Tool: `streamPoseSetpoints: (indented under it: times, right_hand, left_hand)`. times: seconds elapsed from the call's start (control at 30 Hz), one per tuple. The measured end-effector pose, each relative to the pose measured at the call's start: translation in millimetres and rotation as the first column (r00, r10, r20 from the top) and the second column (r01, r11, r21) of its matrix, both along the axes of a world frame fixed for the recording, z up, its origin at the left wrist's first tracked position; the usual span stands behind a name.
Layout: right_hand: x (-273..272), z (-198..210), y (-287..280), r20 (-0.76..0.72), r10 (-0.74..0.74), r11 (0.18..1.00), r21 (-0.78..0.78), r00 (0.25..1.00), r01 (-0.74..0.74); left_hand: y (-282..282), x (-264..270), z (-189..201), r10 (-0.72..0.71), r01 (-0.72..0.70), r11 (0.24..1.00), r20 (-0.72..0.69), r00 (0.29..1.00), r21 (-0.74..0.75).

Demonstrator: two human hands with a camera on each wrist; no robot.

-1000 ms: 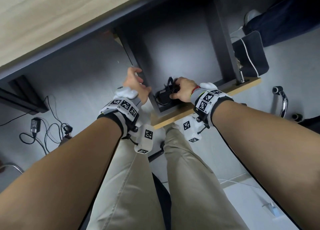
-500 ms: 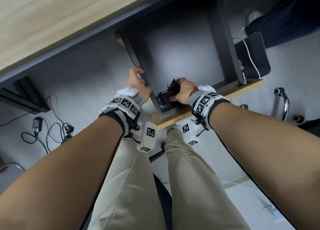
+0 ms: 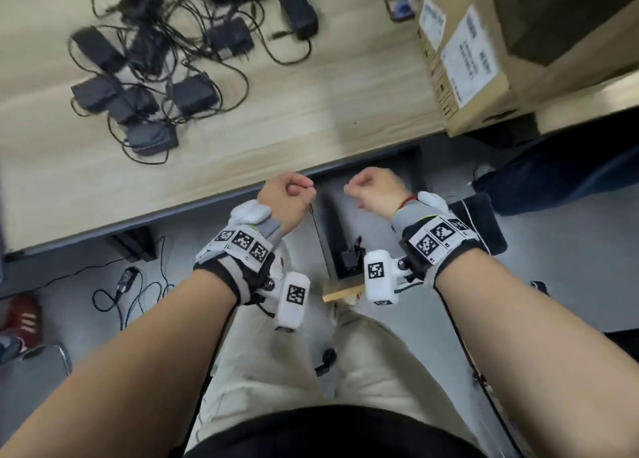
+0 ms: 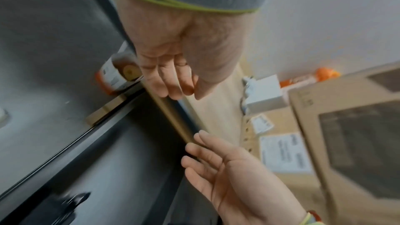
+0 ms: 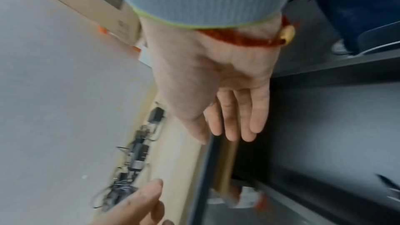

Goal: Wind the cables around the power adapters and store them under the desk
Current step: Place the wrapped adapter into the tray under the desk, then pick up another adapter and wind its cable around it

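Empty and loosely spread, our left grip (image 3: 285, 198) and right grip (image 3: 375, 193) hover at the worktop's (image 3: 311, 119) near edge. Below them, one wound adapter (image 3: 351, 259) lies on the shelf (image 3: 342, 293) under the worktop. Toward the far left corner lie the tangled adapters (image 3: 145, 60). We should take the nearest brick (image 3: 150, 138) by its body and free its cable before winding.

Light wood desk (image 3: 276, 119), dark frame beneath; cardboard box (image 3: 484, 60) on right end; grey floor (image 3: 86, 257).
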State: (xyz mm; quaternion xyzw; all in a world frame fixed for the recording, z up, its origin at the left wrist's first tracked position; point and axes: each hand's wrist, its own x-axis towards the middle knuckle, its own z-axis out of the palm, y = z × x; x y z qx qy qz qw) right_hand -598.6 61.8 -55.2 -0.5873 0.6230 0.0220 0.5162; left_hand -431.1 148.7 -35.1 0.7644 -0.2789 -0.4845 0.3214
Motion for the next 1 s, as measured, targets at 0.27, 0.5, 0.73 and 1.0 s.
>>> streamPoseSetpoints:
  times: [0.27, 0.5, 0.73, 1.0]
  right_hand:
    - [116.0, 88.8, -40.5, 0.189, 0.064, 0.993, -0.107, 0.980, -0.044]
    - [245.7, 98.7, -38.9, 0.154, 0.158, 0.981, -0.137, 0.975, -0.138]
    - [345.6, 52.9, -9.2, -0.024, 0.414, 0.909, -0.045, 0.910, -0.415]
    - [374.0, 30.3, 3.6, -0.289, 0.420, 0.887, -0.069, 0.860, -0.456]
  left_hand:
    - [-18.7, 116.6, 74.3, 0.180, -0.175, 0.977, 0.029, 0.983, -0.126]
    - [-24.4, 244.0, 60.9, 0.345, -0.339, 0.937, 0.071, 0.936, -0.080]
    - [-14.7, 318.6, 19.0, 0.297, -0.299, 0.953, 0.045, 0.954, 0.051]
    - [-8.1, 335.5, -0.3, 0.027, -0.040, 0.990, 0.097, 0.995, 0.137]
